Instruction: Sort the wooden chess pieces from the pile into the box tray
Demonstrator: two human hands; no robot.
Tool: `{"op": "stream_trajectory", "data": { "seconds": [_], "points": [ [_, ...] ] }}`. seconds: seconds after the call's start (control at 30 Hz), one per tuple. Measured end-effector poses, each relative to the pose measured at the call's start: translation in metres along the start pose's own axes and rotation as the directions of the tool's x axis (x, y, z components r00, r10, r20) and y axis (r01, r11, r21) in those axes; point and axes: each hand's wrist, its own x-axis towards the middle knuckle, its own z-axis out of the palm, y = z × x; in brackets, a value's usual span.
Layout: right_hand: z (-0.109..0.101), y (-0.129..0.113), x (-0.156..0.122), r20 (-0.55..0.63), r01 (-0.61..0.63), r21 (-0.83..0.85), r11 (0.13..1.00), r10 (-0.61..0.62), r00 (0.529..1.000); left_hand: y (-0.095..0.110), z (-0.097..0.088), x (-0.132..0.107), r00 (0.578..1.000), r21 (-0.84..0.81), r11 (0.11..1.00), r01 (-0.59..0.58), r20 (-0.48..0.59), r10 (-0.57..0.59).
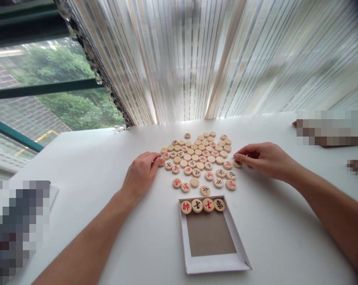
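Note:
Several round wooden chess pieces (pixel 197 156) with red or black characters lie spread on a white table (pixel 92 170). My left hand (pixel 141 173) rests at the left edge of the spread, fingers curled onto a piece (pixel 161 161) there. My right hand (pixel 263 159) is at the right edge, fingertips pinched on a piece (pixel 237 163). Nearer to me lies a shallow white box tray (pixel 214 263) with a brown floor. Several pieces (pixel 202 206) stand in a row along its far wall.
A striped curtain (pixel 211 59) hangs behind the table, with a window (pixel 42 91) at the left. Blurred-out patches sit at the table's left front and right side.

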Motion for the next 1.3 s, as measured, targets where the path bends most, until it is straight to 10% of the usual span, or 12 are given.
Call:
{"op": "stream_trajectory", "data": {
  "seconds": [0.5, 0.97, 1.3],
  "points": [
    [-0.002, -0.025, 0.0, -0.144, 0.035, 0.049, 0.998, -0.027, 0.989, 0.003, -0.005, 0.008, 0.998, -0.034, 0.998, 0.057, -0.022, -0.058],
    [0.033, -0.135, 0.081, 0.08, 0.266, 0.003, 0.964, -0.266, 0.961, -0.006, 0.002, 0.081, 0.971, -0.013, 0.985, 0.171, 0.169, -0.166],
    [0.064, -0.145, 0.114, 0.21, 0.289, -0.129, 0.949, -0.259, 0.943, -0.009, 0.013, 0.087, 0.961, -0.077, 0.981, 0.176, 0.231, -0.154]
  ]
}}
